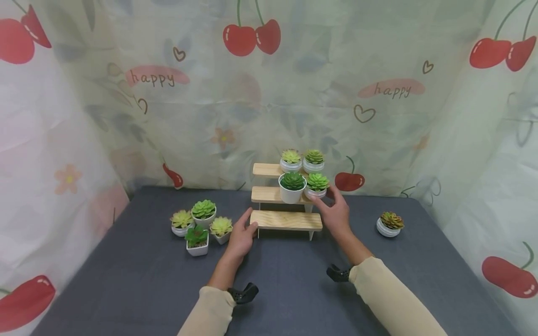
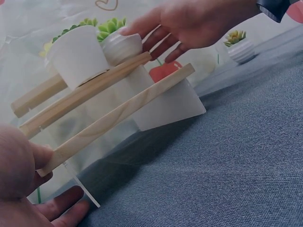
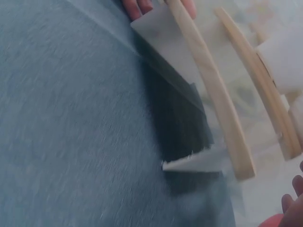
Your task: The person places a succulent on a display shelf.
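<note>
Rack [image 1: 287,220] stretches left to right (succulent [image 1: 316,182] upright), left fingers [image 1: 244,219] pinching the rack, right fingers [image 1: 335,192] gripping that succulent.

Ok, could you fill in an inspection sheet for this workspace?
Surface: dark cloth-covered table.
Job's things: three-step wooden rack; two potted plants on the top step; dark green plant on the middle step, bright green plant at its right end.
Clutter: nothing seen, unless loose plants count: four left of the rack, one right of it.
Grips: left grip, a bare hand, pinches the bottom step's left end; right grip holds the bright green plant.
Cables: nothing seen.
Surroundings: cherry-print curtain behind and at both sides; black device on each wrist.
</note>
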{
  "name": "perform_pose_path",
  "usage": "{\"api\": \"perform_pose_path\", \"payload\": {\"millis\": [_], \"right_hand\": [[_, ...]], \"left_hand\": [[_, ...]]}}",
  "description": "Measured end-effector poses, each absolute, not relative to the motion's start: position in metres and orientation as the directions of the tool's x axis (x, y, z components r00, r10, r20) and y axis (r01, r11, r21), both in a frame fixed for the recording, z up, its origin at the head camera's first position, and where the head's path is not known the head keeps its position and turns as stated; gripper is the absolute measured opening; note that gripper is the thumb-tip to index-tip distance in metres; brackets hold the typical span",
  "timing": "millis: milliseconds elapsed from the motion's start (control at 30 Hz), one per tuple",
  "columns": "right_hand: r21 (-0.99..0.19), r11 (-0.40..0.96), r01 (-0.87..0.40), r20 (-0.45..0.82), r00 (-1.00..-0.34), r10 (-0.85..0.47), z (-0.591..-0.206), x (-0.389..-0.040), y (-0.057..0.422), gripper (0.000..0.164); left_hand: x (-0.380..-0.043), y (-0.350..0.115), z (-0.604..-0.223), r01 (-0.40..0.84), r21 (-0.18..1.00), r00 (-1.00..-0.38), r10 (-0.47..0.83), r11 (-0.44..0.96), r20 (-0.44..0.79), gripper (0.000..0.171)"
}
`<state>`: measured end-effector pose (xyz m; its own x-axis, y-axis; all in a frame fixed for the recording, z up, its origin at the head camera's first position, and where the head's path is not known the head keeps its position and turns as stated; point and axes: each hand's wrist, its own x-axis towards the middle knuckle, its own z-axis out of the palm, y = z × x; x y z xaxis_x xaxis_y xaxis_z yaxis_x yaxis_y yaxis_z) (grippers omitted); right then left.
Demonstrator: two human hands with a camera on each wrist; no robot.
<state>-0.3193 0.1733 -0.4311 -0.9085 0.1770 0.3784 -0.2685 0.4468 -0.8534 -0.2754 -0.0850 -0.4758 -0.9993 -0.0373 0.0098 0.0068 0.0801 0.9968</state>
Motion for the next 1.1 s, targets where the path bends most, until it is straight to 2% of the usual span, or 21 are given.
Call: {"api": "perform_pose_path", "payload": {"millis": [167,333,633,800,1100], "right_hand": [[-0.838,0.475,-0.268,0.38,-0.912,0.154,-0.437,-0.318,0.187,0.069],[-0.778,0.569,-0.266,0.409,-0.902,0.136,-0.444,-0.317,0.206,0.069],[-0.515,0.812,-0.274,0.555,-0.829,0.072,-0.451,-0.316,0.252,0.07],[-0.395,0.866,-0.307,0.639,-0.769,0.019,-0.45,-0.312,0.275,0.07],[-0.408,0.883,-0.233,0.658,-0.745,0.107,-0.451,-0.304,0.301,0.071]], "left_hand": [[-0.276,-0.085,-0.475,0.002,0.996,-0.999,-0.043,0.087,0.006,0.052],[-0.276,-0.086,-0.476,0.006,0.996,-0.999,-0.045,0.089,0.01,0.052],[-0.276,-0.085,-0.475,-0.001,0.997,-0.999,-0.051,0.083,0.003,0.052],[-0.276,-0.085,-0.475,0.005,0.997,-0.999,-0.041,0.077,0.008,0.053],[-0.276,-0.085,-0.477,0.013,0.997,-0.999,-0.043,0.08,0.016,0.052]]}}
